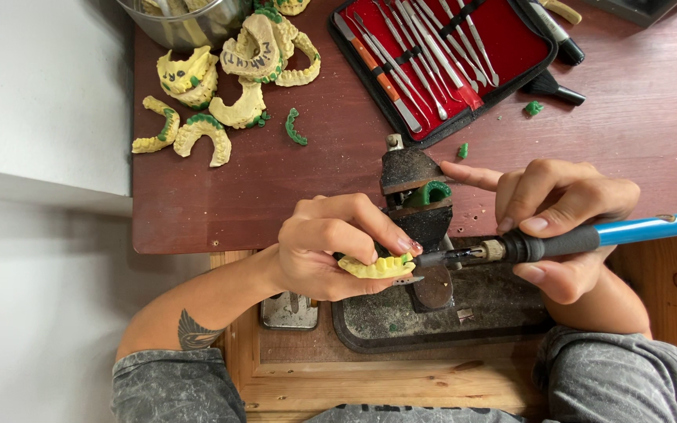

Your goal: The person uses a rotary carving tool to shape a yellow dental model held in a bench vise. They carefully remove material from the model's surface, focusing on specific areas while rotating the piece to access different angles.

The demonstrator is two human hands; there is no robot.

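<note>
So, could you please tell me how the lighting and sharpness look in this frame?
Head view: soft, even light; the left hand and yellow dental cast are sharp, as is the right hand with its blue-handled tool; slight glare on the steel instruments; shadows faint.

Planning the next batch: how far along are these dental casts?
Done: can't tell. In hand: the left hand holds one yellow cast against the blue-handled heated tool in the right hand. Left: apparently the pile of casts waiting untouched.
</note>
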